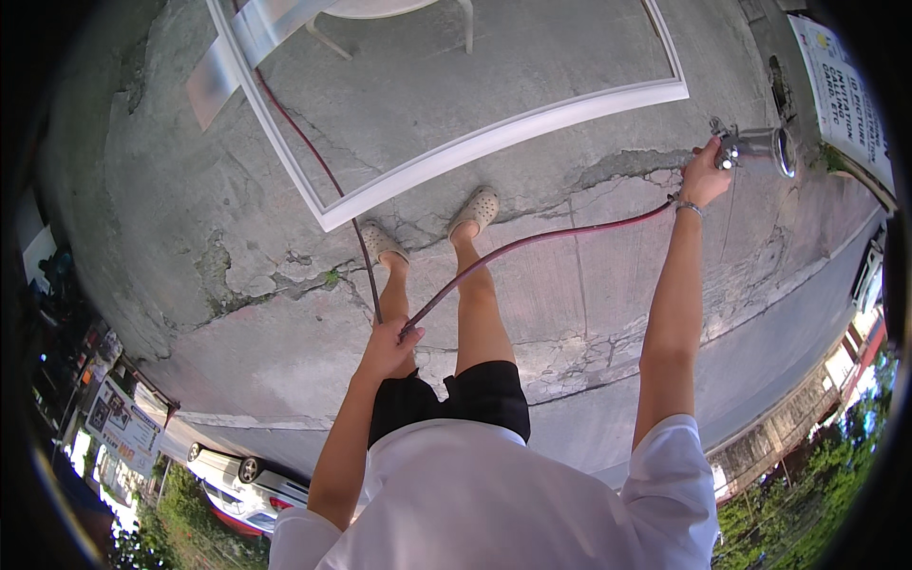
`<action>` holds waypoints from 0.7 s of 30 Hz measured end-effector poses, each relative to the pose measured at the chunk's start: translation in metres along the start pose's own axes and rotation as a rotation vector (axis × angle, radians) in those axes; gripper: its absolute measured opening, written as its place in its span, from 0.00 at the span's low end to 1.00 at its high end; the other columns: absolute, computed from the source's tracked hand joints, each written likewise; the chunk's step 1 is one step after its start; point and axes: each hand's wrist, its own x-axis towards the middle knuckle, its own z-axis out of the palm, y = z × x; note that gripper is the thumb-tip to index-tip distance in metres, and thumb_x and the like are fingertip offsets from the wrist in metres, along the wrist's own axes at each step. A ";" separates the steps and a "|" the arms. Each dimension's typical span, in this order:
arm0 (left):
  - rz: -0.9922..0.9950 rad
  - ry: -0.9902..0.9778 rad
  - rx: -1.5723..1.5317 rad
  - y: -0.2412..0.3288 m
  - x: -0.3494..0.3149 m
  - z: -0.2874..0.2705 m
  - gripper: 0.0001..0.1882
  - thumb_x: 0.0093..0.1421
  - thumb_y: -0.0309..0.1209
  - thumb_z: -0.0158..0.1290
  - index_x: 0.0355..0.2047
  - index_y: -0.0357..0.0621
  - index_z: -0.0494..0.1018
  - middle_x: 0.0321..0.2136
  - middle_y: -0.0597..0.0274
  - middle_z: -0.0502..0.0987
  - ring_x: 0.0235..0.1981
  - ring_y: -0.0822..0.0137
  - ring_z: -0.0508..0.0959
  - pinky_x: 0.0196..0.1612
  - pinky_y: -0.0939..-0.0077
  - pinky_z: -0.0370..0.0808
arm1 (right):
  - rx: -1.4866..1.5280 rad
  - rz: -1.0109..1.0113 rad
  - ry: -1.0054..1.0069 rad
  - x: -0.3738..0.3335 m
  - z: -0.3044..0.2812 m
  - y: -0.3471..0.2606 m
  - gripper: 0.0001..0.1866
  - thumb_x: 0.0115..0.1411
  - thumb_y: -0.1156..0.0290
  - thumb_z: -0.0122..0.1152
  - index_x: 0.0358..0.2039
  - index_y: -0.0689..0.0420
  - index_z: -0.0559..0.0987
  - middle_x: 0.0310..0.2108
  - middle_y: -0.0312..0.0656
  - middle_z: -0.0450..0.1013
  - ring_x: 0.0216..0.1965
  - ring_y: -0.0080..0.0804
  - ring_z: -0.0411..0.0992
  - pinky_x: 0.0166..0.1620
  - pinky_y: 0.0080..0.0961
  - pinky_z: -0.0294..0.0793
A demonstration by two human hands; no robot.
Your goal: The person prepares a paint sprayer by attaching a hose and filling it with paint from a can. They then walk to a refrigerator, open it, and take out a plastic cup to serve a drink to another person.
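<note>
My right hand (705,178), on an outstretched arm, is closed around the handle of a shiny metal spray gun (758,148) with a wide cup. A dark red air hose (546,236) runs from the gun's handle back to my left hand (386,350), whose fingers are wrapped round it. From there the hose (306,142) leads away past the near left corner of a white rectangular frame (513,135) and on beyond it. That frame is ahead of my feet, to the left of the spray gun and apart from it.
Part of a pale stool or chair (380,8) shows at the far edge. A blurry pale strip (214,87) crosses the frame's left side. Underfoot lies cracked concrete (608,285). A printed banner (841,100) stands at far right; a white car (249,484) is parked lower left.
</note>
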 end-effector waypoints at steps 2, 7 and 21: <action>0.005 0.136 0.028 -0.005 -0.014 -0.003 0.17 0.62 0.41 0.60 0.29 0.36 0.75 0.21 0.50 0.77 0.23 0.54 0.78 0.30 0.61 0.74 | 0.115 0.045 -0.048 0.000 -0.022 -0.018 0.24 0.68 0.56 0.55 0.34 0.69 0.82 0.26 0.49 0.81 0.11 0.29 0.69 0.13 0.27 0.66; -0.206 0.314 0.188 -0.045 -0.063 -0.035 0.13 0.56 0.40 0.57 0.35 0.47 0.82 0.31 0.48 0.82 0.36 0.45 0.81 0.41 0.53 0.78 | 0.231 0.031 -0.311 -0.078 -0.089 -0.084 0.25 0.70 0.51 0.54 0.45 0.65 0.79 0.33 0.45 0.81 0.10 0.21 0.61 0.13 0.22 0.58; -0.721 0.546 -0.333 -0.236 -0.142 -0.180 0.29 0.59 0.57 0.53 0.52 0.50 0.76 0.47 0.48 0.79 0.51 0.46 0.79 0.51 0.51 0.77 | 0.362 -0.357 -0.551 -0.382 -0.102 -0.367 0.25 0.69 0.51 0.56 0.47 0.64 0.79 0.28 0.40 0.79 0.10 0.19 0.60 0.11 0.20 0.54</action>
